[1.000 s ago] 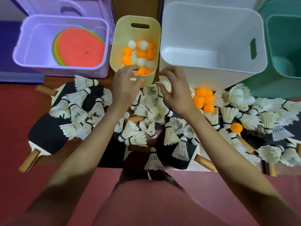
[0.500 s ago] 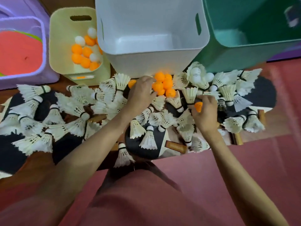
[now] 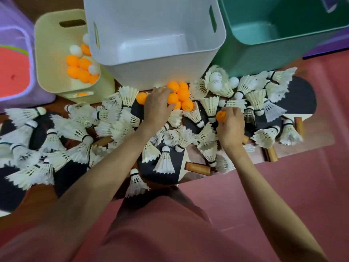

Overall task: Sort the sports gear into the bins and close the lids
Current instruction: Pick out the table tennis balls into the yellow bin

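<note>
White shuttlecocks (image 3: 164, 161) lie scattered over black table-tennis paddles (image 3: 300, 95) on the low table. A cluster of orange balls (image 3: 184, 93) sits just in front of the white bin (image 3: 151, 76). My left hand (image 3: 157, 106) curls its fingers over that cluster and grips an orange ball. My right hand (image 3: 231, 127) pinches a single orange ball (image 3: 220, 115) to the right of the cluster. The pale yellow bin (image 3: 47, 53) at the left holds several orange and white balls. White balls (image 3: 215, 80) lie among shuttlecocks near the green bin (image 3: 264, 53).
A purple bin (image 3: 17, 95) with coloured flat discs stands at the far left. The white and green bins show nothing inside. Wooden paddle handles (image 3: 198, 168) stick out among the shuttlecocks. Red floor lies below and to the right of the table.
Both hands have left the yellow bin and moved right. The left hand now lies on the orange ball cluster; the right hand has closed on a single orange ball.
</note>
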`<state>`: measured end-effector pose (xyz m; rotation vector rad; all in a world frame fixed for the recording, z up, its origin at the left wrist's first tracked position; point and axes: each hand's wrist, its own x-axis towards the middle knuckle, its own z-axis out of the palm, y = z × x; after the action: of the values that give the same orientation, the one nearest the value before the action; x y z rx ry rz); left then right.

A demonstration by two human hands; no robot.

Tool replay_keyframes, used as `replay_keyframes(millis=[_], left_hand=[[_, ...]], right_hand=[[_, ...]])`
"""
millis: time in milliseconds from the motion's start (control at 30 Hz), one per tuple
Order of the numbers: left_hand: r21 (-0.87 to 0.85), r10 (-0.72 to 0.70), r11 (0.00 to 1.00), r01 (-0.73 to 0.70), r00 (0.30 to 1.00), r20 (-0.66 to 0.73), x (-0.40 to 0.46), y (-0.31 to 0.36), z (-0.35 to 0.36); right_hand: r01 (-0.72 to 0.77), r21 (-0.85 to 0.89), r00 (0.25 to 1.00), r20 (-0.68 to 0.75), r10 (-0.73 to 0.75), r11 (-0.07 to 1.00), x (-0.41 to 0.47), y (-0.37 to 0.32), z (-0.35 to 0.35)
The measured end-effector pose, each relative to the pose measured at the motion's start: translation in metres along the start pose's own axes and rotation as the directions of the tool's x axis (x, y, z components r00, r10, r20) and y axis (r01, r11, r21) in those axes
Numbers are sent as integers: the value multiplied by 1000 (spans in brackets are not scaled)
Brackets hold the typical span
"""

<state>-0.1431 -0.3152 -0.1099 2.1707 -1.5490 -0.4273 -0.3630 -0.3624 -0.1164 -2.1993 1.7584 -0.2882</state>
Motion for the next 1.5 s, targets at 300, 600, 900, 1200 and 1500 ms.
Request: replay_keyframes(millis=[300, 600, 900, 1200, 1500], left_hand=[[-240, -96, 970, 38, 968, -232, -55, -36, -63], [-225, -285, 953, 201, 846, -451, -78, -130, -151], [-217, -342, 937, 273, 843, -415, -37, -176, -186], [-255, -233, 958, 133, 879, -417, -61, -123, -134], [-69, -55, 996, 48, 993, -100, -24, -73, -75]], right_hand=[[439, 271, 895, -51, -443, 856, -11, -92, 2], [710, 328, 680, -92, -727, 623, -4, -245, 18], [758, 269, 635, -96, -767, 594, 31, -320, 33], [674, 279, 718, -27, -696, 685, 12, -218, 23], [391, 121, 917, 31, -397, 913, 41, -132, 25]])
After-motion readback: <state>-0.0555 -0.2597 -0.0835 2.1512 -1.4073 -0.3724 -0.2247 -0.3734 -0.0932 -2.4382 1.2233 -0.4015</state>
